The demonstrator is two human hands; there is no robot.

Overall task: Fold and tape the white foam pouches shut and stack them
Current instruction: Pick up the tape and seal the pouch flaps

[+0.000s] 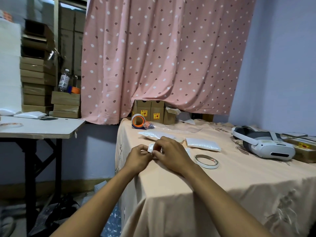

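Both hands meet just above the left part of the cloth-covered worktop (222, 182). The left hand (138, 155) and the right hand (171, 155) each have fingers curled inward, pinching one small white foam pouch (152, 148) between fingertips and thumbs. Most of the pouch is hidden behind the knuckles, so it cannot be told whether tape is already on it. Judged step: turning the open flap over, or pressing it closed ready for tape. A thin tape roll (206, 161) lies flat at 3 o'clock from the hands, near but apart. A plump pouch (202, 144) lies at 2 o'clock, and a longer pouch (156, 134) at 12 o'clock just beyond the hands. An orange-cored dispenser (138, 121) stands further off at 11 o'clock, and a headset (264, 145) sits well apart toward 3 o'clock. To do the step well, the fold should be creased square and flat, with one hand pinning the flap while the other goes for the tape roll. Foam is springy, so a flap let go early will likely reopen. The work sits close to the worktop's edge, so a dropped pouch could go to the floor. The plump pouch looks a sound base for stacking.
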